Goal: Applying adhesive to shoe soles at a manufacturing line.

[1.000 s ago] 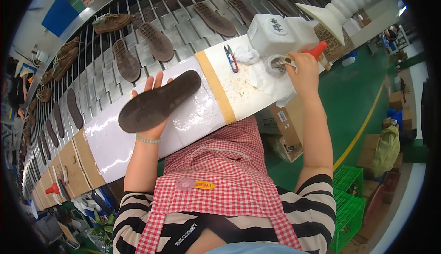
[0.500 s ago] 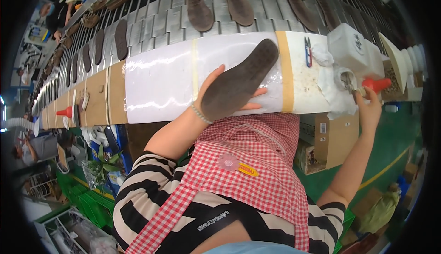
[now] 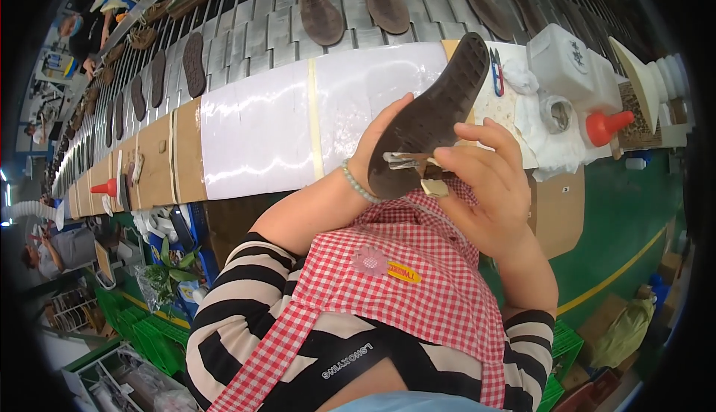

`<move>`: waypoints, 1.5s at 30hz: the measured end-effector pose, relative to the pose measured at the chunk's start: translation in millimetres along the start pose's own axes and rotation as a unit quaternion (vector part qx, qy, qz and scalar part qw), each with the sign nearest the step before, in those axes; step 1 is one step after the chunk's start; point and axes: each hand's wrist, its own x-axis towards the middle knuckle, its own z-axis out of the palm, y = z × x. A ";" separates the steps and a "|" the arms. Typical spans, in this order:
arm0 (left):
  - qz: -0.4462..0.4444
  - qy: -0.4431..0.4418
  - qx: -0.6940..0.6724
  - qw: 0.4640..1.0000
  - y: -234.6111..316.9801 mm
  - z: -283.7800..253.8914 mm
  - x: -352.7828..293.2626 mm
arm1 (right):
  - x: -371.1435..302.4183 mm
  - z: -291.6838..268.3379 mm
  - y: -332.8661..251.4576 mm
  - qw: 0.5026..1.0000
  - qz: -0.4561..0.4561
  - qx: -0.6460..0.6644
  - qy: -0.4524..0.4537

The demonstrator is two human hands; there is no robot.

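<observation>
A dark brown rubber shoe sole (image 3: 438,106) was held at a slant between the two hands, its upper end leaning right and a recessed pattern showing on the face turned up. The left hand (image 3: 377,134), wearing a bracelet of pale round beads (image 3: 359,182) at the wrist, clasped the sole from behind along its lower left side; most of its fingers were hidden. The right hand (image 3: 488,199) was just beside the sole's lower right edge, its fingertips pinched on a small tool with a flat, pale, shiny end (image 3: 403,160). That end lay over the sole's lower part; contact could not be told. A cream-coloured block (image 3: 434,187) sat by the right thumb, possibly part of the tool.

The sole appeared above the near edge of the long white tabletop (image 3: 261,125), its lower end before the red-and-white checked apron (image 3: 373,244). Near the tabletop's far edge lay small blue-and-red-handled snips (image 3: 498,76) beside a crumpled white cloth (image 3: 520,78). Toward the right end stood a white plastic jug (image 3: 552,65), a clear cup (image 3: 557,114) and a red cone-shaped nozzle (image 3: 608,127).
</observation>
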 end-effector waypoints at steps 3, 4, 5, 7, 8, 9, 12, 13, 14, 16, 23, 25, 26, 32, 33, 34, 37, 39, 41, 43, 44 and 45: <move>-0.002 0.016 -0.006 1.000 -4.7 7.3 -1.6 | 0.1 7.8 -1.2 1.000 -0.006 -0.016 -0.008; 0.003 0.030 0.000 1.000 -6.9 10.1 -1.0 | -1.1 8.9 -3.5 1.000 0.000 -0.020 -0.014; 0.016 0.103 0.046 0.993 -8.3 12.1 0.2 | -2.2 9.5 -5.3 0.999 -0.008 0.000 -0.037; 0.030 0.175 0.090 0.980 -10.7 15.1 0.0 | -4.7 8.4 -9.6 0.998 -0.016 0.019 -0.060; 0.025 0.163 0.090 0.982 -10.5 15.6 -0.2 | -5.3 6.9 -10.0 0.997 -0.018 0.031 -0.073; 0.013 0.110 0.080 0.991 -10.9 15.5 -0.8 | -5.9 6.4 -10.7 0.995 -0.030 0.042 -0.089; 0.017 0.129 0.037 0.991 -6.4 13.0 -0.7 | -4.8 6.4 -7.5 0.998 -0.003 0.027 -0.048; 0.010 0.086 0.034 0.996 -6.0 12.4 -0.8 | -4.0 6.5 -6.2 0.998 -0.003 0.021 -0.059; 0.006 0.081 0.028 0.996 -6.2 12.0 -1.2 | -3.7 7.3 -6.3 0.998 -0.007 0.020 -0.057; 0.003 0.077 0.023 0.997 -7.8 12.3 -1.7 | -2.6 7.0 -6.4 0.998 -0.013 0.019 -0.054; -0.006 0.167 0.035 0.985 -8.0 9.7 -5.0 | 1.4 -5.1 -9.5 0.991 -0.045 0.025 -0.123; -0.014 0.136 0.006 0.991 -6.7 5.6 -5.0 | 2.6 -4.6 -8.7 0.994 -0.038 0.009 -0.105; -0.023 0.106 0.001 0.994 -6.1 4.3 -5.2 | 2.7 -5.4 -7.4 0.993 -0.038 0.010 -0.112; -0.034 0.146 0.019 0.989 -10.8 5.4 4.9 | 2.2 -26.1 3.3 0.984 -0.056 0.013 -0.171; -0.042 0.128 0.015 0.991 -13.3 7.2 5.8 | 1.5 -29.5 2.8 0.985 -0.062 0.008 -0.162; -0.044 0.128 0.014 0.991 -14.1 8.1 6.5 | 1.8 -28.6 4.4 0.984 -0.054 0.004 -0.172; -0.051 0.124 -0.033 0.990 -14.6 9.7 8.3 | 1.4 -26.4 3.9 0.993 -0.019 -0.008 -0.117; -0.056 0.112 -0.050 0.991 -12.2 8.8 8.6 | 1.5 -26.1 3.1 0.989 -0.021 -0.004 -0.147; -0.046 0.120 -0.016 0.992 -10.8 7.5 6.1 | 1.2 -30.0 2.2 0.987 -0.036 -0.005 -0.156; -0.040 0.145 -0.008 0.989 -9.3 5.6 4.3 | 1.2 -35.5 2.4 0.983 -0.042 -0.011 -0.181; -0.053 0.117 -0.008 0.992 -8.7 4.3 4.3 | 1.2 -36.5 2.8 0.984 -0.040 -0.012 -0.172; -0.067 0.083 -0.016 0.994 -8.5 3.1 4.4 | 1.5 -36.9 2.5 0.988 -0.041 -0.007 -0.150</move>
